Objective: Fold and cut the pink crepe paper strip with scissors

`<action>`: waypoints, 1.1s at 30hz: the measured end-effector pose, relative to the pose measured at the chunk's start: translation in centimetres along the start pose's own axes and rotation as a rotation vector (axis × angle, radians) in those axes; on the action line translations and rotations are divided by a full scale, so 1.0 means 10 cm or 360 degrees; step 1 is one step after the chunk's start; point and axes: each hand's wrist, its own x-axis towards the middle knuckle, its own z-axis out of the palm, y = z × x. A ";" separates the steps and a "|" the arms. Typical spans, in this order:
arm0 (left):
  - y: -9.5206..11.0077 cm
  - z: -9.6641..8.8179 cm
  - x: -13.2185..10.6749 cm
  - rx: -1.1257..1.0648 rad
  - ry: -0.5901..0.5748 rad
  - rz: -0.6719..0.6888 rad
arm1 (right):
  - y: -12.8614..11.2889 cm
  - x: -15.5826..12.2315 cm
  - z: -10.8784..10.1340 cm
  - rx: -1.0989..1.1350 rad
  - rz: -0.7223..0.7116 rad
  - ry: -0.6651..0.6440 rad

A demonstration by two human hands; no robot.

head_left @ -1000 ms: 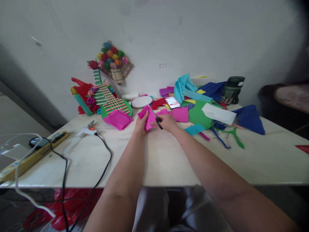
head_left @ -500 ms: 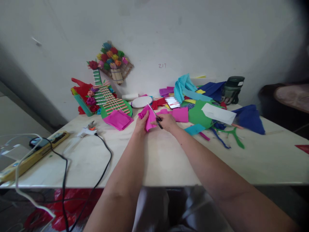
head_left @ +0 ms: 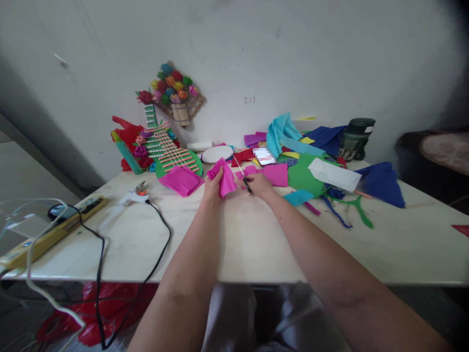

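Observation:
My left hand (head_left: 214, 184) is closed on a crumpled sheet of pink crepe paper (head_left: 227, 181), held just above the table. To its right, my right hand (head_left: 259, 185) grips black-handled scissors (head_left: 246, 183), whose blades point up and to the left. The blades stand apart from the paper in my left hand. Behind my right hand lies another flat pink crepe paper piece (head_left: 277, 174). A folded pink paper stack (head_left: 181, 181) rests left of my left hand, against a guitar-shaped craft (head_left: 172, 152) with stick strings and paper flowers.
Coloured paper, including a green sheet (head_left: 302, 173) and a white piece (head_left: 334, 174), covers the right back. A dark bottle (head_left: 356, 139) stands there. At left lie a glue gun (head_left: 137, 194), its black cord and a power strip (head_left: 62, 227). A flower basket craft (head_left: 179, 113) leans on the wall.
My right hand has drawn the scissors away to the right, off the pink paper. The paper in my left hand now shows more openly. The view has shifted slightly.

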 end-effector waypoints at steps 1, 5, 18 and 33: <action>0.01 0.00 0.00 -0.0009 0.0006 0.0022 | -0.02 -0.01 -0.02 -0.0084 0.0055 -0.0003; 0.02 -0.02 0.02 -0.0012 0.0087 0.0114 | -0.09 -0.04 -0.05 -0.0526 0.0074 -0.0037; -0.10 -0.11 0.16 0.0354 0.0127 0.0221 | -0.22 -0.14 -0.08 -0.0855 -0.0008 -0.0289; -0.07 0.05 0.01 0.0484 -0.0058 0.0080 | -0.10 -0.01 0.16 0.0829 0.0234 0.0023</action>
